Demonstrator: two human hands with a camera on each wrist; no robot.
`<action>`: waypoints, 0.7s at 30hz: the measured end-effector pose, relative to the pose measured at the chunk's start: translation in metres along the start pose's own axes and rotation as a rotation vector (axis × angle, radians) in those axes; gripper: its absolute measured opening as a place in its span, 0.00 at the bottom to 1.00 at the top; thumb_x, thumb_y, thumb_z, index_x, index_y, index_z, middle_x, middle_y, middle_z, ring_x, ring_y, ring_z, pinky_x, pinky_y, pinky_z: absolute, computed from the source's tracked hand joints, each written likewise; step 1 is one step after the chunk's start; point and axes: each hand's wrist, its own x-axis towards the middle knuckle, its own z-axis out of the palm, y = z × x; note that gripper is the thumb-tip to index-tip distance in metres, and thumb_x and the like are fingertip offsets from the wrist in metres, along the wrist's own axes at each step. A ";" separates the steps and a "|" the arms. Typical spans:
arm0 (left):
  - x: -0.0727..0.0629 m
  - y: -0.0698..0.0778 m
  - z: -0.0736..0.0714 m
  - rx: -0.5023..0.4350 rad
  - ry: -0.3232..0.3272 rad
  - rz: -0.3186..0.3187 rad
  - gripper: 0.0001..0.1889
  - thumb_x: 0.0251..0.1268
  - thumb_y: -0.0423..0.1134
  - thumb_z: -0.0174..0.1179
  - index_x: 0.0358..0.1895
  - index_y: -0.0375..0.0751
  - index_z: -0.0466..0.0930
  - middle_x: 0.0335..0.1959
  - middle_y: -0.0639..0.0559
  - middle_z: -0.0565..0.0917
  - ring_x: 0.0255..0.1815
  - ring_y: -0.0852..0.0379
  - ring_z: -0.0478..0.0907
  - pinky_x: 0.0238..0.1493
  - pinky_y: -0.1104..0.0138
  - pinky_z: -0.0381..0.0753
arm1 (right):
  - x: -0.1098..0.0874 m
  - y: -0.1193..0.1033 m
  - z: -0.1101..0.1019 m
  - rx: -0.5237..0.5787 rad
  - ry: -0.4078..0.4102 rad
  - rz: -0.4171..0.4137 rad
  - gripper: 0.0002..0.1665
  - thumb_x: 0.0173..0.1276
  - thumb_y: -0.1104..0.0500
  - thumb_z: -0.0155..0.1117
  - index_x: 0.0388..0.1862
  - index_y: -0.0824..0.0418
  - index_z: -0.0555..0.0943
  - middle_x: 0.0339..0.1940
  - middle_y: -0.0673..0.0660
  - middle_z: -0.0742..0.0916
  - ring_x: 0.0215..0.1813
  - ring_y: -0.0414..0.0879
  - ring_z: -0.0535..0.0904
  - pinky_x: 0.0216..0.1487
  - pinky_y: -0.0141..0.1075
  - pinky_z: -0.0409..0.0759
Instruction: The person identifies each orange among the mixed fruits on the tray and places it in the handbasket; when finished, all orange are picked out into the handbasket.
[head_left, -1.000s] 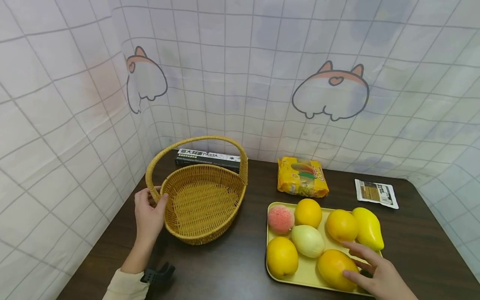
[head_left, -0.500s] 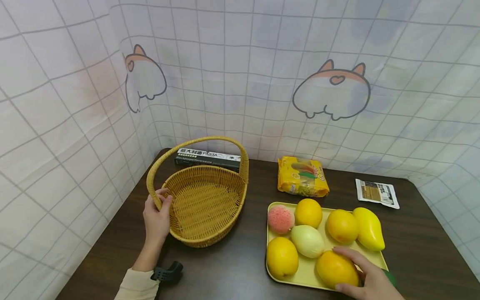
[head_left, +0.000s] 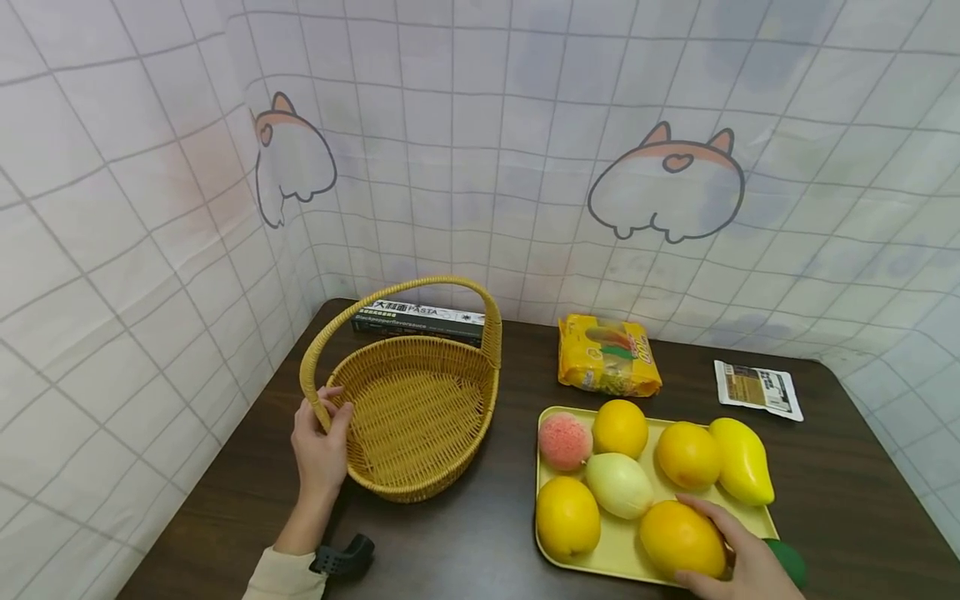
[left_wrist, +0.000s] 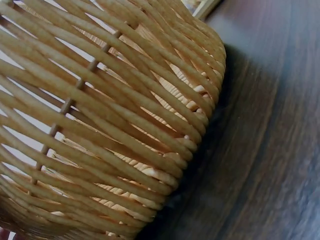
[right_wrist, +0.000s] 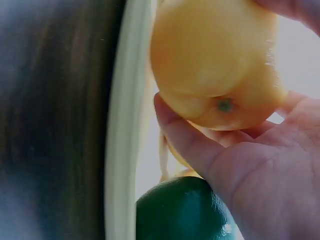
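Observation:
My left hand [head_left: 321, 446] grips the wicker basket [head_left: 416, 493] where its tall arched handle joins the left rim. The left wrist view shows the basket's woven side [left_wrist: 115, 110] close up, with most of that hand hidden. On the right, my right hand [head_left: 738, 557] has its thumb and fingers around an orange-yellow oval fruit [head_left: 681, 540] at the front of the yellow tray [head_left: 615, 563]. In the right wrist view the fruit's stem end [right_wrist: 225, 104] faces the camera, and a dark green fruit [right_wrist: 185, 210] lies beside the hand [right_wrist: 270, 170].
Also on the tray are a pink fruit [head_left: 565, 442], a pale green fruit [head_left: 619, 485], a yellow mango [head_left: 742, 461] and several orange-yellow fruits. Behind stand a pasta box [head_left: 420, 322], a yellow packet [head_left: 609, 357] and a white sachet [head_left: 759, 390], near the grid-patterned wall cloth.
My right hand has closed its fingers around the orange-yellow fruit. My left hand has moved right and nearer, and the basket has shifted slightly the same way.

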 end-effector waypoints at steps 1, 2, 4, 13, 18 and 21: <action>-0.001 0.003 0.000 -0.008 -0.001 -0.002 0.07 0.63 0.27 0.60 0.30 0.31 0.71 0.52 0.38 0.81 0.58 0.46 0.71 0.51 0.68 0.62 | 0.000 -0.001 -0.001 0.011 0.010 0.003 0.48 0.54 0.44 0.76 0.71 0.52 0.65 0.63 0.56 0.78 0.50 0.34 0.74 0.45 0.30 0.77; -0.002 0.006 0.001 -0.018 -0.002 -0.002 0.07 0.63 0.26 0.60 0.29 0.30 0.71 0.52 0.37 0.81 0.59 0.44 0.71 0.54 0.68 0.62 | -0.001 -0.002 -0.002 0.022 0.027 0.006 0.47 0.55 0.45 0.75 0.71 0.52 0.65 0.63 0.56 0.77 0.49 0.33 0.74 0.45 0.30 0.77; -0.004 0.016 0.001 -0.032 -0.005 0.003 0.07 0.62 0.25 0.59 0.29 0.29 0.70 0.52 0.34 0.80 0.62 0.41 0.70 0.60 0.67 0.64 | 0.000 -0.006 -0.004 0.073 0.065 -0.009 0.45 0.58 0.49 0.74 0.72 0.53 0.64 0.64 0.57 0.76 0.48 0.33 0.74 0.44 0.29 0.77; -0.011 0.038 0.000 -0.064 -0.028 0.004 0.06 0.62 0.23 0.58 0.29 0.27 0.71 0.53 0.30 0.80 0.71 0.40 0.65 0.73 0.52 0.59 | 0.013 -0.046 0.007 0.395 0.120 -0.162 0.40 0.68 0.62 0.65 0.75 0.57 0.59 0.66 0.59 0.69 0.52 0.33 0.75 0.45 0.31 0.82; -0.012 0.033 0.000 -0.090 -0.016 0.038 0.06 0.61 0.22 0.59 0.30 0.26 0.71 0.50 0.29 0.80 0.70 0.39 0.65 0.73 0.52 0.59 | 0.032 -0.069 0.018 0.424 0.105 -0.300 0.41 0.65 0.64 0.67 0.74 0.57 0.61 0.65 0.59 0.71 0.52 0.37 0.77 0.46 0.32 0.83; -0.011 0.031 0.000 -0.095 -0.013 0.049 0.05 0.60 0.22 0.59 0.30 0.26 0.72 0.50 0.29 0.80 0.70 0.39 0.65 0.73 0.53 0.59 | 0.042 -0.080 0.026 0.400 0.097 -0.339 0.42 0.62 0.62 0.70 0.73 0.54 0.63 0.65 0.57 0.73 0.53 0.38 0.77 0.48 0.33 0.82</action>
